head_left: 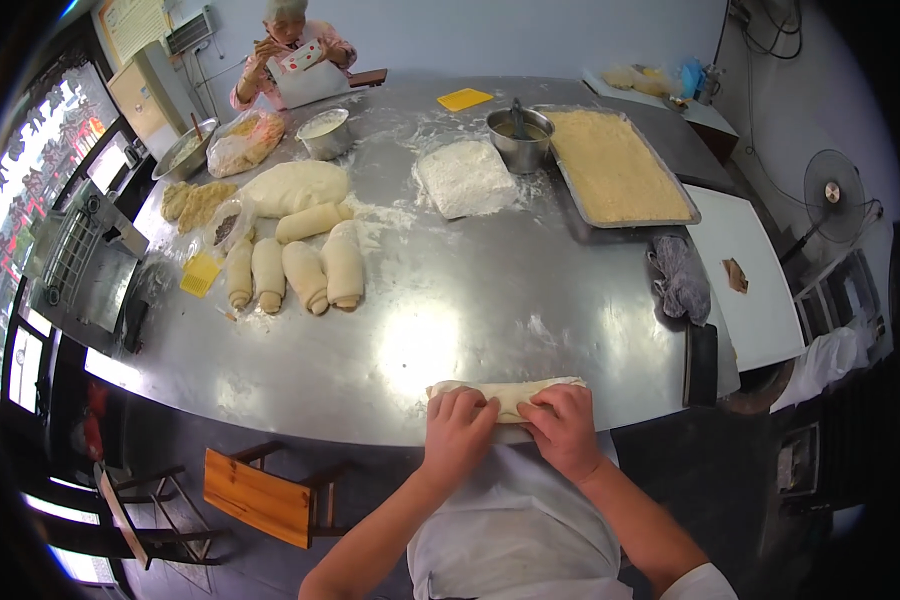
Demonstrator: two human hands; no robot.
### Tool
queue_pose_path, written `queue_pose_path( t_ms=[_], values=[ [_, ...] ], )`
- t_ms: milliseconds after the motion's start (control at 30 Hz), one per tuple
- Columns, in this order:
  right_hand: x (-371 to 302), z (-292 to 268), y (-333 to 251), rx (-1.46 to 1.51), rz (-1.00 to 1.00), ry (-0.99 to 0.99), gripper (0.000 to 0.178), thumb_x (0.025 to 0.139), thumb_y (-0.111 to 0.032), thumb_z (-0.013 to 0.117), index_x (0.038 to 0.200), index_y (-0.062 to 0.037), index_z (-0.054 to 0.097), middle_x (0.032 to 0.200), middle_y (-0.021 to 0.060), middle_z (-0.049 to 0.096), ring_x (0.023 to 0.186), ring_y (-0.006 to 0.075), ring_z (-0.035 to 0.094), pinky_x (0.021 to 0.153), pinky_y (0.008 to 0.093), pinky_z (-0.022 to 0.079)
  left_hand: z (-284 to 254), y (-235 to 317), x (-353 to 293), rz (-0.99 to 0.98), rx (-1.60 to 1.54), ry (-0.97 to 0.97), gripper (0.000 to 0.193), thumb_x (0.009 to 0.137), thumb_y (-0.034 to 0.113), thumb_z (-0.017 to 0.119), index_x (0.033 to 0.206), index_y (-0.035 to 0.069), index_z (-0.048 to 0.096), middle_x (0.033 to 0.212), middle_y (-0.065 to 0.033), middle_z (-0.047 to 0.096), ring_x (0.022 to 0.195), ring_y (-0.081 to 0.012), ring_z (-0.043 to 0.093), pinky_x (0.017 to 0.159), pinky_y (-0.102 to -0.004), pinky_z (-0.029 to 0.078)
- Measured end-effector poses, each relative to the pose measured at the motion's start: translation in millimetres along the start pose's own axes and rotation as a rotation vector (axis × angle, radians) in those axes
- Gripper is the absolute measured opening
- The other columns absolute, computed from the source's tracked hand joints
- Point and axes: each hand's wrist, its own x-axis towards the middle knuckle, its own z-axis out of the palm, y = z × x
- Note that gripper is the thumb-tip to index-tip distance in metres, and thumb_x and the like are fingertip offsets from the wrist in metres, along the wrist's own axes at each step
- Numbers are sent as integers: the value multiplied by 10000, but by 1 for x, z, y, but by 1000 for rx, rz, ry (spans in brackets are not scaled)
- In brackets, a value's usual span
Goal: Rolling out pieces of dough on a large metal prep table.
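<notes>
At the near edge of the steel table, a pale roll of dough (508, 391) lies crosswise in front of me. My left hand (457, 428) grips its left part, fingers curled over the top and thumb pointing inward. On the right part, my right hand (562, 425) pinches the near side of the dough, fingers bent and closed. The two thumbs are a short way apart. Farther left rest several rolled dough pieces (304, 275) beside a large smooth mass of dough (298, 186). A flour-covered slab (465, 178) sits near the table's middle.
A tray of tan crumbly filling (610, 160) and a metal pot (522, 152) stand far right. Grey cloth (679, 278) lies near the right edge. Yellow scrapers (200, 274) and bowls (324, 133) are about. Another person (295, 50) sits opposite. A wooden stool (258, 497) stands below left.
</notes>
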Motion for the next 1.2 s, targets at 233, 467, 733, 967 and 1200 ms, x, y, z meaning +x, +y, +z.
queue_pose_path(
  t_ms=[233, 467, 733, 967, 1200],
  values=[
    [30, -29, 6, 248, 311, -113, 455, 778, -148, 852, 1201, -84, 698, 1257, 108, 645, 1186, 344, 580, 1036, 441, 434, -45, 12, 31, -196, -230, 98, 448, 884, 122, 736, 1312, 24, 647, 1248, -178, 630, 1168, -389, 595, 1046, -513, 445],
    [38, -8, 17, -37, 94, -444, 668, 851, -474, 776, 1370, -87, 612, 1325, 129, 625, 1257, 348, 556, 1046, 475, 427, -16, -9, 42, -91, 14, -285, 613, 938, 288, 679, 1471, 30, 522, 1317, -208, 599, 1230, -400, 563, 1051, -502, 443],
    [9, -13, 29, -75, -19, -372, 611, 798, -417, 796, 1318, -132, 651, 1116, 64, 637, 1054, 280, 600, 929, 444, 456, -30, -14, 15, 7, 168, -359, 673, 809, 463, 802, 1359, 120, 626, 1051, -70, 670, 985, -284, 647, 860, -443, 493],
    [106, -15, 57, -277, -157, -36, 542, 817, -221, 786, 1334, -153, 640, 1091, 63, 665, 1024, 266, 636, 922, 432, 478, -43, -41, 90, 103, 214, -55, 549, 816, 294, 791, 1309, 90, 664, 1056, -81, 662, 976, -311, 635, 838, -447, 503],
    [45, -29, 76, 7, -105, -194, 302, 893, -119, 736, 1192, -89, 711, 1156, 102, 702, 1079, 288, 649, 960, 427, 487, -37, -55, 38, -43, -117, 24, 332, 904, 146, 724, 1218, 38, 723, 1223, -160, 722, 1120, -355, 685, 1010, -454, 525]
  ],
)
